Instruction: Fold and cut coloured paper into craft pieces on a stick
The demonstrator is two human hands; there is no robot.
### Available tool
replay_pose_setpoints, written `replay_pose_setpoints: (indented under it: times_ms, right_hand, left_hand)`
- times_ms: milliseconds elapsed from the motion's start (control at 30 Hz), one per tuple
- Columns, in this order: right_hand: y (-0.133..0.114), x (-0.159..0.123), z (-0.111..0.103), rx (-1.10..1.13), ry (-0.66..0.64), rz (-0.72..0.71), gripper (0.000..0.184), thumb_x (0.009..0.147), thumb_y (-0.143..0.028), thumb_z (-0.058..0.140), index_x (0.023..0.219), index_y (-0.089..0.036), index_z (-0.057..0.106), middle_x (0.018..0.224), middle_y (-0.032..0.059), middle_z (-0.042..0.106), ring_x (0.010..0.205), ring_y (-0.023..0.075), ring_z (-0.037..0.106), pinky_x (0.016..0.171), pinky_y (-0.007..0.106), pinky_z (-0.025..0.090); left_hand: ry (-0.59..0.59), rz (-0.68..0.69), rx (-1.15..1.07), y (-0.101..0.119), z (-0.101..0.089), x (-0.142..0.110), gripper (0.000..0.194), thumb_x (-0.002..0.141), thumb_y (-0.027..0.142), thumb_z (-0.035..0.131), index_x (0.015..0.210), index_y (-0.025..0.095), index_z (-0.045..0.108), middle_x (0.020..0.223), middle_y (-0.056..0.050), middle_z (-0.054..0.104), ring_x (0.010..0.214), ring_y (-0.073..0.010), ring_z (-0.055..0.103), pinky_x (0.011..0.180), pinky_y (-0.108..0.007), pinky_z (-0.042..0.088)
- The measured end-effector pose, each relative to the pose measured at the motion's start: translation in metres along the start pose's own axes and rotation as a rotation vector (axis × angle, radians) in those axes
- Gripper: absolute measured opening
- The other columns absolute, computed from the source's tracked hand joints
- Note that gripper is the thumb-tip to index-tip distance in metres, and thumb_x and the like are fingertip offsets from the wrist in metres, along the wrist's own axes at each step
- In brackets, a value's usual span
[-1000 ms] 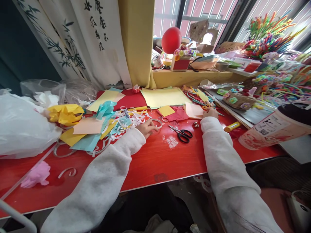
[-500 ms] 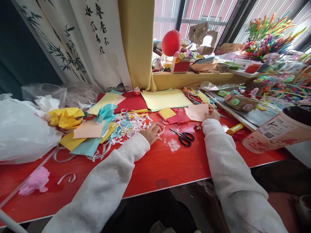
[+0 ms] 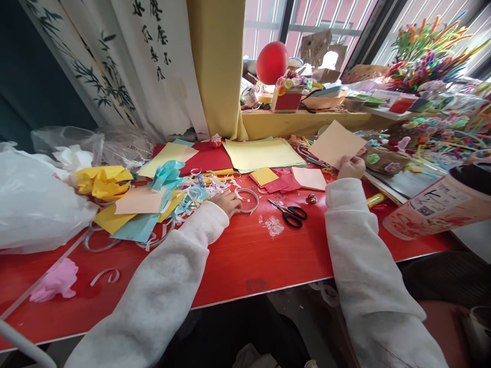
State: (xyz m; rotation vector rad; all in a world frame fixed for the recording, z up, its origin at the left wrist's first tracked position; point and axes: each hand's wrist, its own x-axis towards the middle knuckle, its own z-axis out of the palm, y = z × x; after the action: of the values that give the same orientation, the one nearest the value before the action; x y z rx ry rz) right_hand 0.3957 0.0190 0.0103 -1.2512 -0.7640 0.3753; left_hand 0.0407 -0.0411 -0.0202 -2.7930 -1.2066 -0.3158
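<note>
Pinching a square sheet of peach-coloured paper (image 3: 334, 144), the right hand (image 3: 352, 167) holds it aloft near the glossy red counter's (image 3: 261, 260) back edge, right of centre. The left hand (image 3: 227, 203), its grip unclear, touches a thin whitish ring (image 3: 258, 201); black-handled metal scissors (image 3: 292, 216) lie between the hands.

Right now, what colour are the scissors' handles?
The scissors' handles are black; the head view shows them best.

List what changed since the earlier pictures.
The right hand has moved up and slightly right and now holds up a peach paper square. The left hand has drawn back leftward beside the pale ring. The scissors and red balloon stayed put.
</note>
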Motion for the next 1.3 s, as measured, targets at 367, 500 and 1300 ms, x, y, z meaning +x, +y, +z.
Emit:
replay_pose_setpoints:
  times_ms: [367,500,1300]
  right_hand:
    - [-0.034,-0.070,0.047,0.254,-0.381,0.158,0.015,0.067,-0.026,0.054,0.073,-0.016,0.045,0.046,-0.0052,0.053,0.027,0.0078,0.046,0.026,0.017,0.031]
    - [-0.051,-0.123,0.060,0.152,-0.648,0.078,0.025,0.064,-0.038,0.058,0.072,-0.017,0.047,0.044,-0.0060,0.052,0.030,0.0081,0.048,0.027,0.017,0.033]
    - [-0.040,-0.183,0.074,0.178,-0.665,0.142,0.036,0.065,-0.048,0.052,0.089,-0.023,0.043,0.062,-0.0041,0.057,0.046,0.0091,0.053,0.043,0.024,0.046]
  left_hand:
    - [0.268,-0.240,-0.247,0.005,-0.012,0.006,0.031,0.076,0.039,0.045,0.088,0.014,0.059,0.094,-0.008,0.057,0.092,-0.0164,0.050,0.082,-0.028,0.038]
    - [0.436,-0.515,-0.630,0.002,-0.035,0.004,0.042,0.077,0.050,0.035,0.092,0.016,0.054,0.088,-0.005,0.059,0.072,-0.0126,0.054,0.067,-0.025,0.042]
    - [0.181,-0.170,-1.211,0.016,-0.050,0.000,0.067,0.060,0.042,0.060,0.119,0.018,0.039,0.112,-0.011,0.052,0.064,-0.0091,0.052,0.056,-0.022,0.042]
